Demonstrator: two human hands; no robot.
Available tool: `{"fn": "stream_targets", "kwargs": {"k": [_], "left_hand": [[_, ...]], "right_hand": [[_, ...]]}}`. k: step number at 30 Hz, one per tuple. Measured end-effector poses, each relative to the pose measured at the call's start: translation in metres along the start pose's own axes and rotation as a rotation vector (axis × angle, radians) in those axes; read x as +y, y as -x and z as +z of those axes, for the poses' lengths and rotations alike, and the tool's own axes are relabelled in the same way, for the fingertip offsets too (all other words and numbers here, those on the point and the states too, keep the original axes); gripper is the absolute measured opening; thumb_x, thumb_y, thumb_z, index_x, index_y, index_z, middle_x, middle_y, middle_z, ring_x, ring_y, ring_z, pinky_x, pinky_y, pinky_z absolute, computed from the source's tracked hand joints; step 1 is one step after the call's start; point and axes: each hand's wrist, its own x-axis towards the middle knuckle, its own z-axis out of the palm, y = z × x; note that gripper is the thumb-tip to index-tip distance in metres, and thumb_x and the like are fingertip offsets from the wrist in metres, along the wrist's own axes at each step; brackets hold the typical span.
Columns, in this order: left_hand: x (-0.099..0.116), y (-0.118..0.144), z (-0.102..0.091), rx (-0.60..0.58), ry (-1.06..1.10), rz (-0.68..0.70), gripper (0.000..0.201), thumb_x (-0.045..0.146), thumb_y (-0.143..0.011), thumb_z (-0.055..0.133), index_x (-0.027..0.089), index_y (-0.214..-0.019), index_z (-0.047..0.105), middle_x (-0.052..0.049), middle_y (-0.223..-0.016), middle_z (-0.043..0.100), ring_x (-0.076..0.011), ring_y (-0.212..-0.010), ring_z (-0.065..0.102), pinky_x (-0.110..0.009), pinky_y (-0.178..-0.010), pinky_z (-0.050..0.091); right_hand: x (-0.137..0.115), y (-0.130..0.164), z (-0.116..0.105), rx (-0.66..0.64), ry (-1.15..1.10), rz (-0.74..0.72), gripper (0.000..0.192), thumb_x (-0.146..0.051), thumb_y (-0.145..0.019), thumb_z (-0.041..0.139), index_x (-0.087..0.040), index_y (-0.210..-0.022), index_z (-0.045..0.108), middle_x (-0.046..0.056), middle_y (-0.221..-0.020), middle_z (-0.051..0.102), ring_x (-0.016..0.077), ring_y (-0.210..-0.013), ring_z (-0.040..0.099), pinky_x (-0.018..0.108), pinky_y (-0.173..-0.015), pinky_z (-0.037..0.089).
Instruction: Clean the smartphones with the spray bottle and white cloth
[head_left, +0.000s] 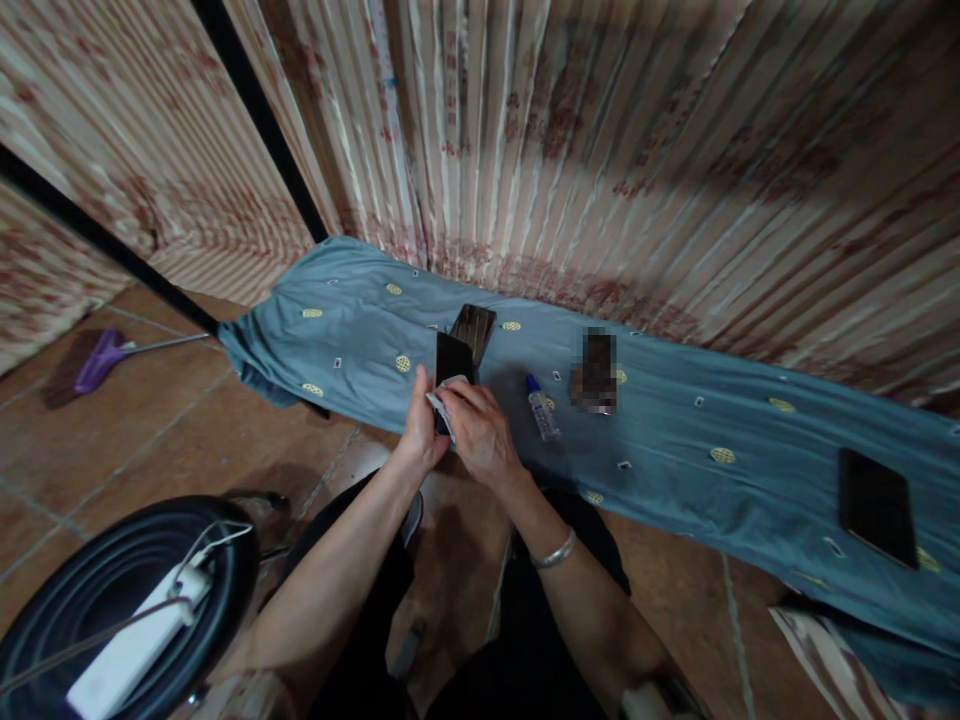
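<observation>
A black smartphone (454,358) is held in my left hand (423,425), its dark face turned up toward me. My right hand (480,425), with a metal bracelet on the wrist, pinches a pale wipe or tissue (442,402) and presses it against the phone. Just beyond the phone, a dark flat case or second phone (475,328) lies on the blue cloth (360,330). To the right of my right hand lies a small clear bottle with a blue cap (543,408). Farther right is a dark item (598,365), pixelated, so its kind is hidden.
A black tablet (877,507) lies at the cloth's right end. On the tiled floor at left, a white power strip (139,645) rests on a coiled black hose or cable (45,580). A purple broom head (101,360) is farther back. Black poles (262,120) and a striped curtain (525,150) stand behind.
</observation>
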Motion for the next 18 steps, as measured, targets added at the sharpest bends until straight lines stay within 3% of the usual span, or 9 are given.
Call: {"fn": "stream_targets", "kwargs": {"k": [5,9,13,18], "left_hand": [[-0.008,0.011,0.004,0.005,-0.026,-0.003,0.052,0.046,-0.102,0.034,0.016,-0.076,0.067,-0.005,-0.070,0.071,-0.0202,-0.088,0.073,-0.030,-0.086,0.057],[-0.009,0.009,0.003,-0.033,-0.048,-0.046,0.048,0.050,-0.099,0.038,0.017,-0.081,0.068,-0.007,-0.077,0.073,-0.0248,-0.100,0.072,-0.035,-0.092,0.057],[-0.008,0.001,-0.006,-0.027,-0.088,-0.076,0.056,0.058,-0.098,0.035,0.017,-0.079,0.068,-0.009,-0.080,0.073,-0.0254,-0.104,0.071,-0.034,-0.091,0.057],[-0.015,-0.004,-0.013,-0.048,-0.080,0.013,0.046,0.055,-0.095,0.048,0.017,-0.087,0.072,-0.012,-0.098,0.076,-0.0227,-0.114,0.068,-0.026,-0.094,0.054]], "right_hand": [[0.017,-0.007,-0.002,0.075,0.027,0.048,0.041,-0.017,-0.099,0.037,-0.019,-0.129,0.064,0.012,-0.125,0.065,0.0231,-0.114,0.060,0.039,-0.103,0.050],[0.021,-0.005,-0.004,0.101,0.035,0.053,0.041,-0.015,-0.098,0.037,-0.020,-0.128,0.066,0.011,-0.124,0.066,0.0236,-0.114,0.060,0.040,-0.103,0.051],[0.012,0.004,0.001,0.038,0.010,-0.014,0.041,-0.013,-0.096,0.040,-0.019,-0.126,0.067,0.014,-0.130,0.064,0.0259,-0.119,0.058,0.045,-0.103,0.053],[0.011,0.007,0.011,0.068,0.044,-0.075,0.042,-0.011,-0.098,0.040,-0.020,-0.131,0.064,0.011,-0.131,0.066,0.0243,-0.125,0.057,0.046,-0.108,0.051]]}}
